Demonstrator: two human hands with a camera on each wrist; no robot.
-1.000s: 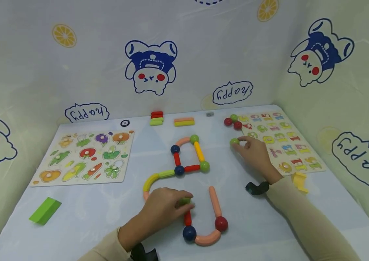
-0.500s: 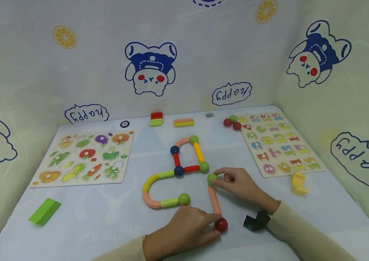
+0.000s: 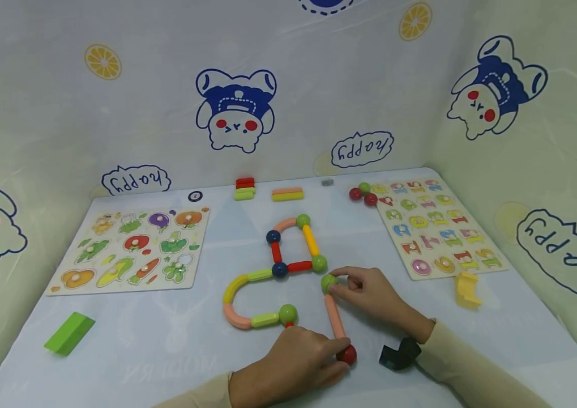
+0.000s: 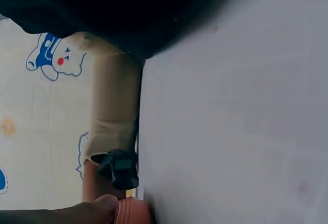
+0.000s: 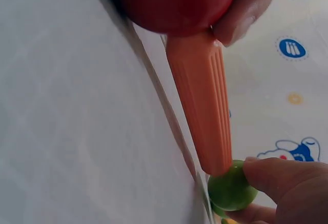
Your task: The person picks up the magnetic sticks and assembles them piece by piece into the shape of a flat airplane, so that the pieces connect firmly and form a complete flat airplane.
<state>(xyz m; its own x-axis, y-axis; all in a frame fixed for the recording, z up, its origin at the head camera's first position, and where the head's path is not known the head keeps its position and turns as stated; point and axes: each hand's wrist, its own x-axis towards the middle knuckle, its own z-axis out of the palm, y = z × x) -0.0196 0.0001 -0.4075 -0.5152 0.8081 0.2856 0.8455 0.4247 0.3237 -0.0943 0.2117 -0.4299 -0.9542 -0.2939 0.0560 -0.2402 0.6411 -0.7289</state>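
Note:
My right hand [image 3: 372, 292] pinches a green ball [image 3: 328, 283] between thumb and index finger. The ball touches the far end of a straight salmon-pink stick [image 3: 334, 317]; the right wrist view shows this contact too. At the stick's near end is a red ball [image 3: 349, 355], which my left hand [image 3: 293, 362] holds between index finger and thumb. The left hand covers the parts below another green ball [image 3: 288, 314]. That ball ends a chain of yellow-green sticks [image 3: 265, 319] and curved pieces, which joins a closed loop with blue balls [image 3: 280, 270] farther back.
A vegetable puzzle board [image 3: 135, 249] lies left, a letter puzzle board [image 3: 436, 226] right. Loose red balls [image 3: 355, 194] and spare sticks [image 3: 287, 194] lie along the back. A green block [image 3: 69, 333] is at left, a yellow piece [image 3: 466, 290] at right.
My right hand brought the green ball from beside the letter board to the salmon-pink stick's end. My left hand left the other green ball and moved right and nearer, onto the red ball.

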